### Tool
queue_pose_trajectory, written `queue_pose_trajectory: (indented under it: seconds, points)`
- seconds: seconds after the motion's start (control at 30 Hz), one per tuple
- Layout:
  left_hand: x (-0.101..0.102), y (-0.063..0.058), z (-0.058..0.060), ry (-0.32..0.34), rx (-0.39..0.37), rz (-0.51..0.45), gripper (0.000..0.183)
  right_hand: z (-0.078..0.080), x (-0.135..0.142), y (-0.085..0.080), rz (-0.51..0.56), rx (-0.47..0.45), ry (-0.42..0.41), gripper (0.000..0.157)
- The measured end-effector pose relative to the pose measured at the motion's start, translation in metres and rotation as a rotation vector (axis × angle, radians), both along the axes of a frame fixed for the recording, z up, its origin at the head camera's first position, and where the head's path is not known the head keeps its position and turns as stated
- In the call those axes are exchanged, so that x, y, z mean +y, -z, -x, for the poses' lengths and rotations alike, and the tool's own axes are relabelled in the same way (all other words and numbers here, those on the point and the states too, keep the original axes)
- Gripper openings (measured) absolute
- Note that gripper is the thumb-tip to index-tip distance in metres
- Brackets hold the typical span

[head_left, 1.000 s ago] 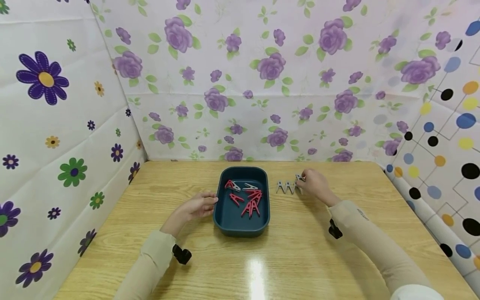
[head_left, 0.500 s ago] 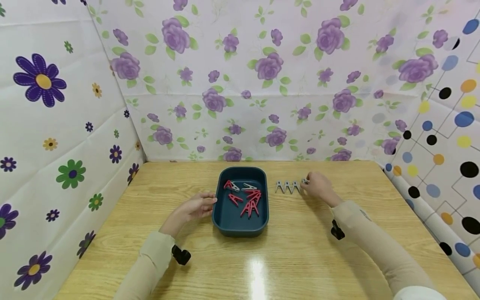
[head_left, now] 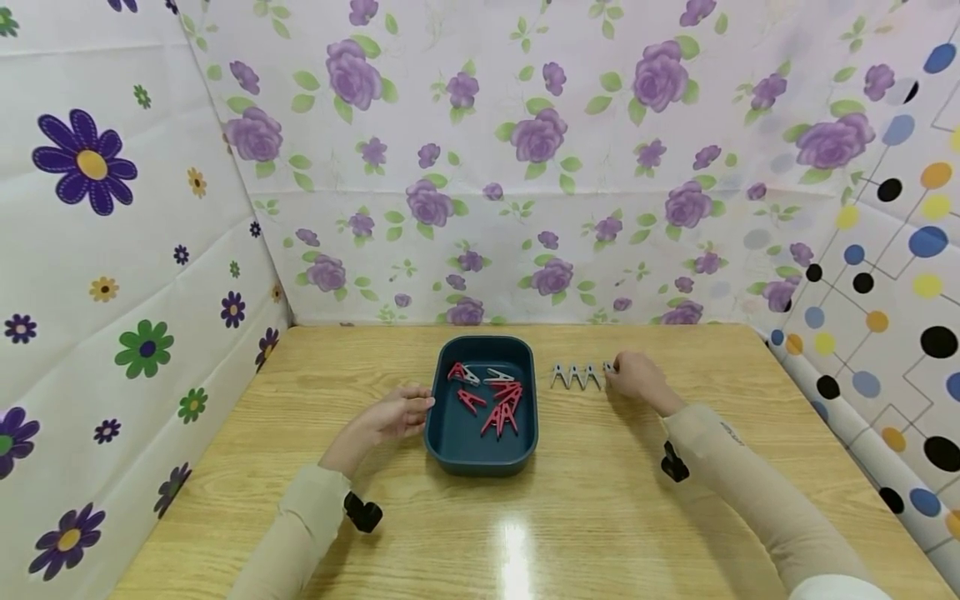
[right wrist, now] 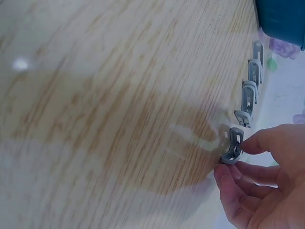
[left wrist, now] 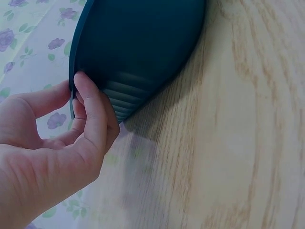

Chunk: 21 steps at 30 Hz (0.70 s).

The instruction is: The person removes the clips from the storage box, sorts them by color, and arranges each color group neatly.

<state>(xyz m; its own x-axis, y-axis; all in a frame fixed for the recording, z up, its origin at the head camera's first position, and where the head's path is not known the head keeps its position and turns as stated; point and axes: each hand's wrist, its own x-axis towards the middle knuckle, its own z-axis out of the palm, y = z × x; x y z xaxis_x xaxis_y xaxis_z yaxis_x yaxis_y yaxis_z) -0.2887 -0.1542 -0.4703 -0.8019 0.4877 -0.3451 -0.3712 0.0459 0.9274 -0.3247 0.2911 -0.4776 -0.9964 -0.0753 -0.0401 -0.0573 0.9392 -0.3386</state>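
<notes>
My left hand (head_left: 395, 412) grips the left rim of a dark teal bin (head_left: 482, 465), thumb on one side of the wall and fingers on the other in the left wrist view. Inside lie several red clothespins (head_left: 471, 399), along with a pale one (head_left: 498, 376). To the right of the bin, grey clothespins (head_left: 574, 376) form a row on the table. At the row's right end, my right hand (head_left: 637, 379) pinches another grey clothespin (right wrist: 233, 145) between thumb and fingers; it is low at the tabletop, with a small gap to its neighbour, and partly hidden in the head view.
The wooden table (head_left: 360, 567) reaches back to a flower-print cloth (head_left: 495, 167). Patterned cloths also hang at the left (head_left: 135, 275) and right (head_left: 900, 292). A black camera sits on each wrist.
My right hand has moved slightly right and lowered its clothespin to the tabletop beside the row, where it now stands in line with the others. My left hand stays on the bin.
</notes>
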Motion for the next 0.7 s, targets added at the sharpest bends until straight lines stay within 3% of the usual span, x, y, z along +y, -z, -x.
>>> queue_pose_trajectory:
  seconds: [0.2, 0.7]
  points:
    - [0.0000, 0.0005, -0.0006, -0.015, -0.007, 0.008, 0.014, -0.0022, -0.0026, -0.0001, 0.009, -0.013, -0.005, 0.036]
    - [0.0002, 0.0017, 0.0003, -0.035, -0.032, 0.002, 0.009, -0.0054, -0.0040, -0.0038, 0.009, -0.013, -0.031, 0.041]
